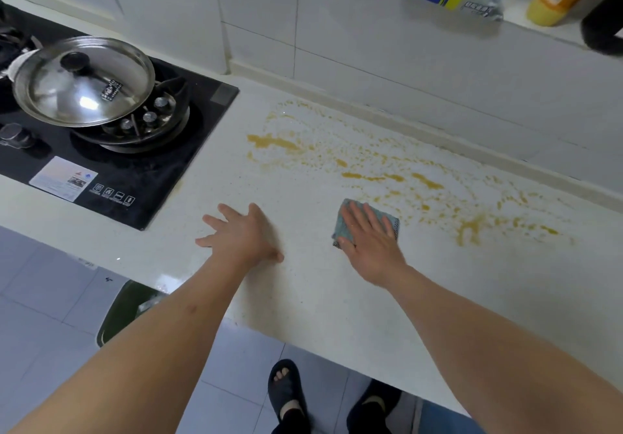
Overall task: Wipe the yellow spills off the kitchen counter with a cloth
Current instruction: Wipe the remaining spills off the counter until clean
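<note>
While the yellow spills (371,170) lie smeared and speckled in a wide band across the pale desk (303,292), from near the stove (111,177) out toward the right end, the cloth (387,223) sits flat at the near edge of that band, a small grey-green square with a darker mesh edge. The right hand (369,245) lies palm-down on top of it, fingers spread and straight, so this grip is open and pressing, not pinching; the cloth is pinned between palm and desk. The left hand (242,234) rests just as flat and open on a bare, clean-looking patch, apart from the cloth and holding nothing, and it seems to be bracing the body. The cloth looks thin, soft and light, so it will likely fold or bunch if pushed from one corner; a flat palm over its middle, as now, should keep it spread and carry it along. The surface looks smooth and glossy, so the cloth will probably slide easily, more so once wet. The thicker blobs may smear before they lift, and the cloth may soon need a clean face. Most of the spill appears not yet wiped. A lidded pan (84,79) stands on the stove, well clear.
</note>
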### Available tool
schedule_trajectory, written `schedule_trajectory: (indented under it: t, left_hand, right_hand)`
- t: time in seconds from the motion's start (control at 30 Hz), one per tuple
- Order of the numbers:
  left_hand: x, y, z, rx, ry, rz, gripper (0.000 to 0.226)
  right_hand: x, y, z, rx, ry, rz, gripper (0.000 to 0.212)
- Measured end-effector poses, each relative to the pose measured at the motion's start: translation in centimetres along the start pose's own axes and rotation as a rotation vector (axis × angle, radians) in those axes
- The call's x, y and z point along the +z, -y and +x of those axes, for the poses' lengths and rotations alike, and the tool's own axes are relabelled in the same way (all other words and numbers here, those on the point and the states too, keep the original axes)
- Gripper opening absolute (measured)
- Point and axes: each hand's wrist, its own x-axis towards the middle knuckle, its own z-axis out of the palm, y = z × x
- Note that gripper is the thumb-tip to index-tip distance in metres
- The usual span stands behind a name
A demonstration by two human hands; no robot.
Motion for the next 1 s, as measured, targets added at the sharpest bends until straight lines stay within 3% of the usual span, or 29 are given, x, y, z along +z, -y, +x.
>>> schedule_trajectory:
  t: [0.1,0.17,0.27,0.33,0.4,0.47,0.6,0.7,0.83,1.0]
  left_hand:
    - [0.0,-0.2,-0.1,-0.011,-0.005,0.01,0.104]
    - [0.1,-0.1,0.0,-0.02,-0.009,0.015,0.104]
    - [0.2,0.1,-0.2,-0.025,-0.046,0.055,0.104]
    - [0.1,-0.1,-0.5,-0.01,-0.08,0.17,0.121]
    - [0.1,-1.0,-0.9,0.018,-0.102,0.325,0.136]
    - [-0.1,-2.6,-1.6,0.078,-0.125,0.389,0.123]
    - [0.9,-8.4,-3.5,0.192,-0.131,0.29,0.067]
    - [2.3,-13.1,-4.8,0.265,-0.044,0.206,0.056]
    - [3.8,-17.9,-5.3,0.335,0.03,0.171,0.076]
    - [5.2,-20.2,-4.4,0.286,-0.005,0.326,0.138]
  right_hand:
    - [0.5,2.5,0.8,0.219,-0.003,0.055,0.07]
    - [0.9,6.6,2.2,0.254,0.011,0.097,0.072]
    - [1.6,10.9,2.7,0.021,0.025,0.062,0.073]
    - [2.0,10.4,1.7,-0.105,0.02,0.026,0.069]
    - [1.8,7.7,0.7,-0.104,-0.005,0.038,0.066]
    - [1.4,3.9,-0.6,-0.009,-0.025,0.061,0.066]
    - [0.8,-3.7,-5.0,0.142,-0.043,0.067,0.066]
    - [1.2,-7.9,-8.9,0.204,-0.039,0.06,0.065]
    - [1.3,-14.3,-12.9,0.36,-0.062,0.097,0.064]
    - [0.4,-20.7,-14.9,0.558,-0.107,0.147,0.063]
